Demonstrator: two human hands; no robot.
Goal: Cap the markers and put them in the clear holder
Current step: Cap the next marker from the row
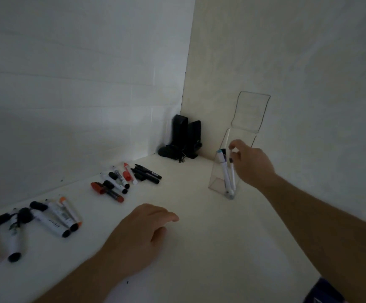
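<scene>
The right hand [251, 164] reaches to the clear holder [220, 184], which stands on the white table [195, 248] near the right wall. Its thumb and fingers pinch the top of a white marker [232, 171] that stands inside the holder. A second marker [223, 169], white with a pale blue cap, leans beside it in the same holder, and their lower ends meet at the holder's near corner.

The left hand [140, 235] rests palm down on the table, near the middle, fingers loosely bent and holding nothing.

To the left, loose markers lie in two groups. The far group [125, 179] holds black, red and white ones, some with caps off. The near group [46, 217], at the left edge, holds thick white markers with black and orange ends. Both groups lie well apart from the holder.

In the far corner stands a black object [183, 136]; what it is cannot be told.
</scene>
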